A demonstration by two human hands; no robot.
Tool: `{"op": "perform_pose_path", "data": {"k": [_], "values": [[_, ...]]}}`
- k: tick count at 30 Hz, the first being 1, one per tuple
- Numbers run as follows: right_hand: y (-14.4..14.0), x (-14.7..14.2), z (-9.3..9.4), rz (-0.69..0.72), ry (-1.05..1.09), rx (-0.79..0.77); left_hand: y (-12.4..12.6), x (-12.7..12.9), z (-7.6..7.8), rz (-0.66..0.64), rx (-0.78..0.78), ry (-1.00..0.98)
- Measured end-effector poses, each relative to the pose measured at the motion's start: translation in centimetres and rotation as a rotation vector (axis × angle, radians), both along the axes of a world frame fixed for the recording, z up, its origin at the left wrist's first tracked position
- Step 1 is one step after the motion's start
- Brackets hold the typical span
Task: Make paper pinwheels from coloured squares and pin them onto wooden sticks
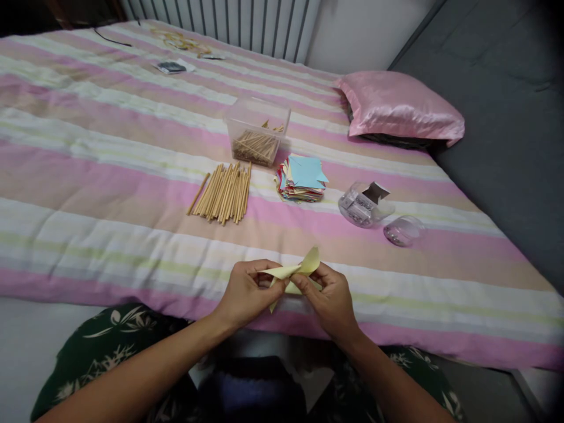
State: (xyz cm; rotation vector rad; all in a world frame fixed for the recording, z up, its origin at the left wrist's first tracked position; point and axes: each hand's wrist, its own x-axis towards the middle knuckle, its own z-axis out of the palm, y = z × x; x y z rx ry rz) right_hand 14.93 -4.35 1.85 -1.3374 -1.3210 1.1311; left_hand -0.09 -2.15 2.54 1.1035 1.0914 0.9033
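Between my two hands is a pale yellow piece of paper [284, 272], folded inward so that its corners curl up around the middle. My left hand [251, 292] pinches it from the left, thumb on the near side. From the other side my right hand [328, 296] grips it, with the thumb pressed at the centre of the folds. The fingers behind the paper are partly hidden. Past my hands, a stack of coloured paper squares [304, 176], light blue on top, lies beside a row of thin wooden sticks [224, 194].
Behind the sticks stands a clear plastic box [258, 126] with more sticks inside. To the right are a round clear container [359, 205] of small metal pieces and a shallow clear dish [403, 231]. A pink pillow [400, 108] rests on the striped bedsheet [132, 170].
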Motion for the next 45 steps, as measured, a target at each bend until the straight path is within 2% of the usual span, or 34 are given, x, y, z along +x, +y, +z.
{"op": "perform_pose_path", "data": {"k": [6, 14, 21, 26, 30, 36, 39, 42, 45], "values": [[-0.2, -0.3, 0.0, 0.017, -0.023, 0.031, 0.4, 0.1, 0.0, -0.035, -0.177, -0.157], [0.2, 0.1, 0.5, 0.100, 0.152, -0.089, 0.6, 0.4, -0.5, 0.022, -0.301, -0.232], [0.3, 0.0, -0.3, 0.018, 0.049, -0.040, 0.6, 0.3, -1.1, -0.005, -0.146, -0.183], [0.2, -0.2, -0.4, 0.014, -0.017, -0.002, 0.6, 0.2, -1.3, -0.018, -0.065, -0.038], [0.1, -0.3, -0.2, 0.036, 0.002, -0.008, 0.5, -0.1, -1.2, -0.050, -0.012, 0.029], [0.1, -0.2, 0.1, 0.046, 0.043, -0.044, 0.5, -0.2, -1.3, -0.109, 0.006, -0.001], [0.1, -0.1, -0.1, 0.032, 0.094, -0.097, 0.7, -0.3, -1.2, -0.168, -0.003, -0.026], [0.2, 0.2, -0.3, 0.001, 0.241, -0.167, 1.2, -0.8, -0.8, -0.273, 0.007, -0.070], [0.3, 0.8, -0.3, -0.065, 0.432, -0.217, 2.4, -2.1, -0.2, -0.322, 0.135, -0.008]]}}
